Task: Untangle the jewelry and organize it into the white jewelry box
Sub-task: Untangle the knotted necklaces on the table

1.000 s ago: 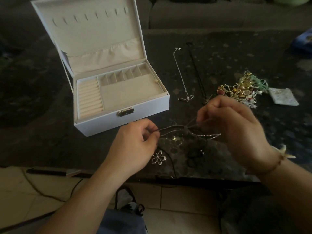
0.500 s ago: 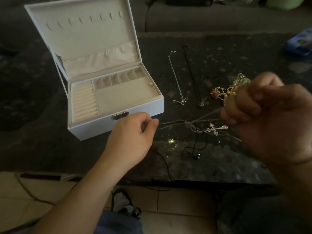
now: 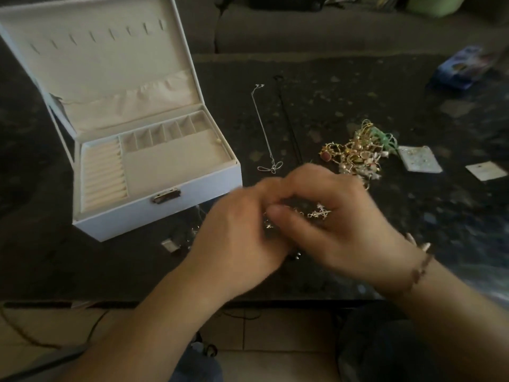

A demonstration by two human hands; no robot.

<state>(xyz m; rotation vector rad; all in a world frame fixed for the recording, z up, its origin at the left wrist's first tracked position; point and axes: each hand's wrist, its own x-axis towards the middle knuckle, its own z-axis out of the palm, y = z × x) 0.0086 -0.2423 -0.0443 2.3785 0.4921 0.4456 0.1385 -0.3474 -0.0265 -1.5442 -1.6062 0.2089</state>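
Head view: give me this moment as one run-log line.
left hand: pinching tangled chains | right hand: pinching same tangle | white jewelry box: open, trays look empty | silver necklace: laid straight on table

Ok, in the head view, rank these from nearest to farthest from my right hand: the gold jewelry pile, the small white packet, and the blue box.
From the right hand:
1. Gold jewelry pile, just beyond it on the table.
2. Small white packet, to the right of the pile.
3. Blue box, at the far right corner.
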